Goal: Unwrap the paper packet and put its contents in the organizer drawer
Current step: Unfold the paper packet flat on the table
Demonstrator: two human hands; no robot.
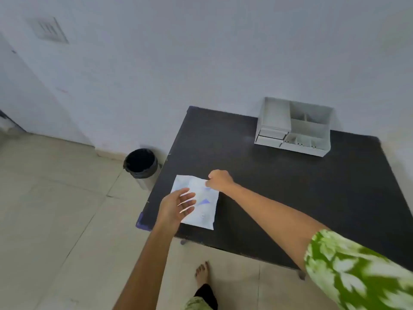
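With the packet (196, 202) lying at the table's (290, 198) near-left corner, the right hand (220, 180) pinches its far edge and the left hand (175, 205) rests open-palmed on it, so a quick tug could scatter the contents off the edge.

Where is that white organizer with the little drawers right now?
In the head view, the white organizer stands at the far right of the dark table, against the wall, well beyond the paper packet and both hands.
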